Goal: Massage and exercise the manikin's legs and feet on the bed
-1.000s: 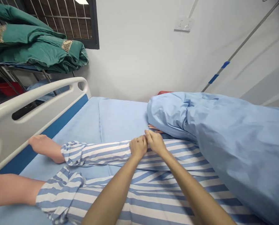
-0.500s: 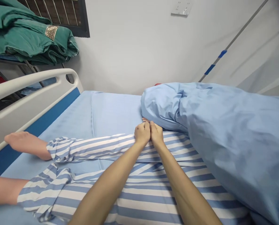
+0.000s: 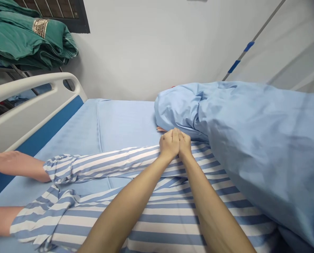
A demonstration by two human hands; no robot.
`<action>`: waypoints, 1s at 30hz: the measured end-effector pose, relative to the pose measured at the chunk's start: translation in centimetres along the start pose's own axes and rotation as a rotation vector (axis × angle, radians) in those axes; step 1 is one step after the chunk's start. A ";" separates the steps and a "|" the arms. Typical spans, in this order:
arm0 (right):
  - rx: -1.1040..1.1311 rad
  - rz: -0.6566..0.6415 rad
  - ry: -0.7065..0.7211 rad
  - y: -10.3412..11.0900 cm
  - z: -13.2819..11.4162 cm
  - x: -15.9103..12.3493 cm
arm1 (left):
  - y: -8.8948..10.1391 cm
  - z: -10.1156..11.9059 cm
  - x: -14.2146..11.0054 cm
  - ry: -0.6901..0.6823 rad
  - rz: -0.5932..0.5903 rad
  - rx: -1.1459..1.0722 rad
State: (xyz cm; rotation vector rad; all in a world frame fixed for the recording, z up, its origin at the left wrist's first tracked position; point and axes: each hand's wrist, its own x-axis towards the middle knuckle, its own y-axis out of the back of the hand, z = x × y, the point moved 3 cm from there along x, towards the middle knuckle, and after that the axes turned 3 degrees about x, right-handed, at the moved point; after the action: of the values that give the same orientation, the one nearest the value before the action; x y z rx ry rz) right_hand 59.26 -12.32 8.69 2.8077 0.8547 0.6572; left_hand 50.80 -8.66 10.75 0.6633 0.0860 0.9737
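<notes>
My left hand (image 3: 170,142) and my right hand (image 3: 184,143) are closed side by side, knuckles touching, over the far thigh of a lying figure. Both sit at the lower edge of a light blue quilt (image 3: 241,126). Their fingertips are turned away, so whatever they grip is hidden. Blue-and-white striped trousers (image 3: 114,163) cover the figure's legs beneath my forearms. Just left of my hands, some fingers of the figure's hand (image 3: 160,129) poke out from under the quilt. A bare foot (image 3: 17,163) points toward the bed end at left.
Light blue sheeting (image 3: 125,119) covers the bed. A white footboard (image 3: 35,82) with a blue band closes its left end. Behind it, folded green cloth (image 3: 43,42) lies on a rack. A pole with blue sleeves (image 3: 234,66) leans by the white wall (image 3: 146,45).
My two hands have shifted right along the thigh, closer in under the quilt's edge and away from the figure's fingers. They stay closed together. The camera view has tilted slightly downward and right.
</notes>
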 end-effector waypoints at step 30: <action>-0.535 0.303 -0.126 3.3 3.3 1.1 | 29.4 -21.1 -6.0 0.249 0.252 0.312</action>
State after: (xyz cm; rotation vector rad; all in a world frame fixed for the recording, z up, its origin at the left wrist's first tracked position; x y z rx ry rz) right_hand 63.19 -14.51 6.95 2.4603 0.1848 0.6237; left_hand 18.23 8.05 8.85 0.8497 0.3875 1.2990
